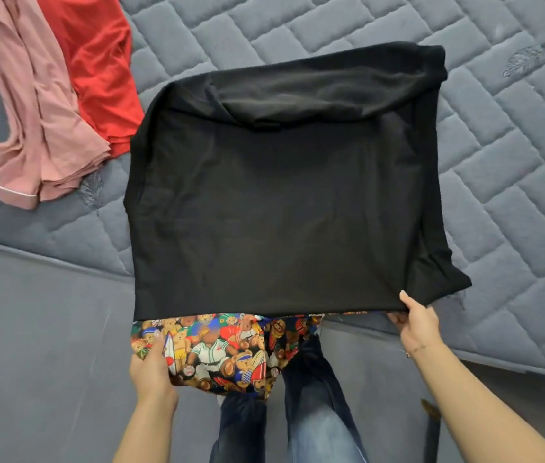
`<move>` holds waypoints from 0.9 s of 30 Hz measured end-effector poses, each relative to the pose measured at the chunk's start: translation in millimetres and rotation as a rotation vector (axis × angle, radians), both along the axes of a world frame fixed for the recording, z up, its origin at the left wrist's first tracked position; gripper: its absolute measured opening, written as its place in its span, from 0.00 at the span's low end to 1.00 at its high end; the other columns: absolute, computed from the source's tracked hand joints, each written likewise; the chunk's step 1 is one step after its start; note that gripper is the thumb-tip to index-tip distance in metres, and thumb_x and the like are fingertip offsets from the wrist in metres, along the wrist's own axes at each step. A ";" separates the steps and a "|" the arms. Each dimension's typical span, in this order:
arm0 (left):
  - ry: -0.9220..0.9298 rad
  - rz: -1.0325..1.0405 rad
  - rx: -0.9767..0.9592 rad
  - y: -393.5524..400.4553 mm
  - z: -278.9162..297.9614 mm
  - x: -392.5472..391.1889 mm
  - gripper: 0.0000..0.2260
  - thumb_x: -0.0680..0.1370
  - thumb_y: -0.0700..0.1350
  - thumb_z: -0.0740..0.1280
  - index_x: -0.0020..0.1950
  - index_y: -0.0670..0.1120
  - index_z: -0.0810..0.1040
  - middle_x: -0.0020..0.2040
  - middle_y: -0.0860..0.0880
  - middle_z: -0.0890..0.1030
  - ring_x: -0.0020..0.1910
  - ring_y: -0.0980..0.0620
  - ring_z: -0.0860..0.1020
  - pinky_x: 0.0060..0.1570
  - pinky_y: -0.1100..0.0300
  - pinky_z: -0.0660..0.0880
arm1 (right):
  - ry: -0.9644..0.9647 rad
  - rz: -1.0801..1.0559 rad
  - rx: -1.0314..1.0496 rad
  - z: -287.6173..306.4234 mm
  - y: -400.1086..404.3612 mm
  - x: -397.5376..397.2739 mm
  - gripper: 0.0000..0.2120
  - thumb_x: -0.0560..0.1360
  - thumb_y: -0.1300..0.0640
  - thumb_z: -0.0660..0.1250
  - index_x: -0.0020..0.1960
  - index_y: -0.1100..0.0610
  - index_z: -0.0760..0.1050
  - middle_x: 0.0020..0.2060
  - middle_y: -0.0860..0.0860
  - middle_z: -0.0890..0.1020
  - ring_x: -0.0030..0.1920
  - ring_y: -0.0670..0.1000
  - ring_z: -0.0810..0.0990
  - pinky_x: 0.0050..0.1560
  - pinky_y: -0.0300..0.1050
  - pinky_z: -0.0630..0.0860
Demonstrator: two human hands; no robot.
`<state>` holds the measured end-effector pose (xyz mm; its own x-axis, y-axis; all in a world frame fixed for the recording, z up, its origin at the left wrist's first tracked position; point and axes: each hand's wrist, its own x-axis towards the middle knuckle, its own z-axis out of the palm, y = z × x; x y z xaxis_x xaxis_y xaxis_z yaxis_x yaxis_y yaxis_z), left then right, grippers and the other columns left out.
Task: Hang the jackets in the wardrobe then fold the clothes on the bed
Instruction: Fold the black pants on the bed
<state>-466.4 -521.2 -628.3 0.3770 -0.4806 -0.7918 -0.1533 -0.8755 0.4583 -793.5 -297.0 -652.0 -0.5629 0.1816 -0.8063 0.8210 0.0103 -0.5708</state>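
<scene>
**Black garment held over the bed edge**

Nearest the camera, the person's legs in blue jeans stand against the grey bed base. A bright fabric printed with cartoon teddy bears in sports kit hangs just in front of the legs, below the black cloth; no wording on it can be read. The left hand grips the left side of this bear-print fabric, thumb laid over the print and fingers curled behind it. The right hand pinches the near right corner of the black garment, thumb on top of the hem and fingers tucked underneath.

The black garment spreads flat from the hands across the edge of the grey quilted mattress, its far end doubled back on itself in a soft fold. It shows no label, logo or lettering.

Farther off at the upper left, a pink garment lies crumpled on the mattress, partly overlapping a red garment beside it, both well apart from the hands. Neither bears any readable text
</scene>
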 end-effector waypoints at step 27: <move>0.048 -0.445 -0.245 -159.8 9.4 -189.2 0.17 0.81 0.43 0.64 0.69 0.44 0.70 0.68 0.46 0.75 0.64 0.50 0.75 0.65 0.50 0.69 | 0.163 0.423 -0.247 19.0 -137.7 -175.3 0.12 0.81 0.61 0.58 0.62 0.60 0.75 0.54 0.54 0.82 0.56 0.49 0.81 0.60 0.42 0.76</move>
<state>-655.7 -681.0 -618.9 0.0594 -0.7600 -0.6472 -0.4605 -0.5961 0.6577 -968.8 -434.7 -633.0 -0.6678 -0.2733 -0.6923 0.6746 0.1709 -0.7182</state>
